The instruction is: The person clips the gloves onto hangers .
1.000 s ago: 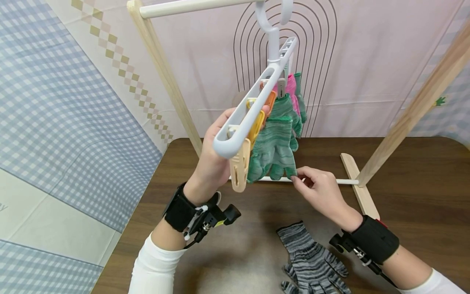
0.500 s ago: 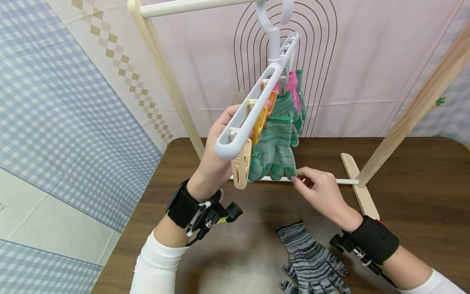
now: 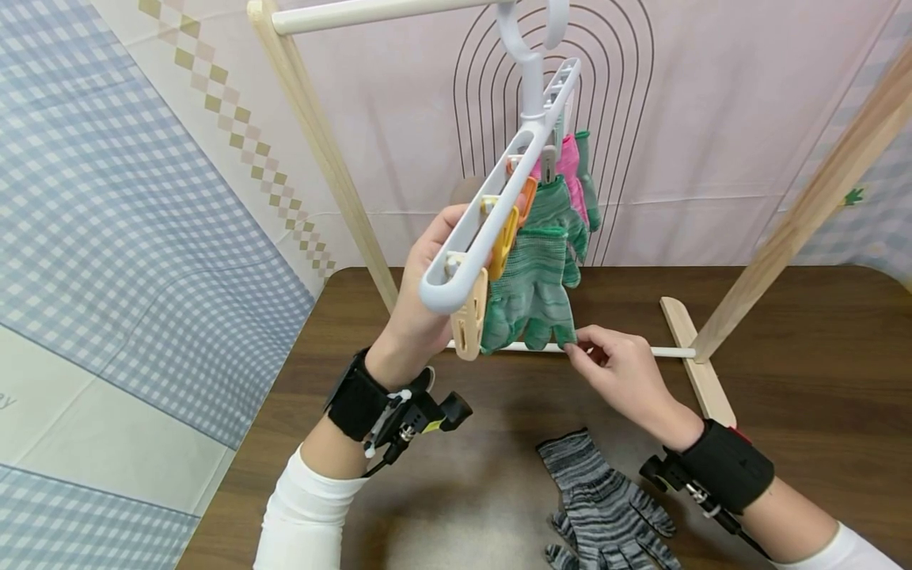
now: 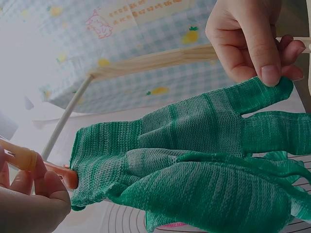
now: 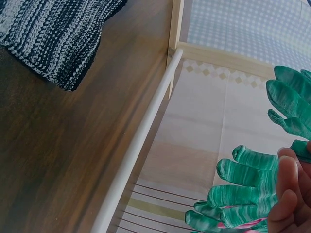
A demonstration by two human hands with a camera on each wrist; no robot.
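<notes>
A light grey clip hanger (image 3: 443, 297) hangs from the rack's top bar. My left hand (image 3: 416, 289) is behind its near end and pinches an orange clothespin (image 4: 67, 176); a yellow clothespin (image 4: 22, 156) lies against its fingers. The orange clothespin bites the cuff of a green knit glove (image 3: 533, 277), which hangs fingers down. Between thumb and fingers, my right hand (image 3: 621, 372) pinches one fingertip of this glove and draws it sideways. A beige clothespin (image 3: 469, 317) dangles at the hanger's near end. Farther back hang another green glove (image 3: 550, 207) and a pink item (image 3: 570, 170).
A grey-and-black striped glove (image 3: 602, 495) lies on the brown wooden table (image 3: 819, 380). The rack's wooden posts (image 3: 321, 150) stand on both sides, joined low down by a white rod (image 5: 138, 141). Patterned cloth (image 3: 698, 142) covers the back.
The hanger's near end and my left hand have shifted slightly right, and its far end has risen a little. My right hand keeps its pinch and has hardly moved.
</notes>
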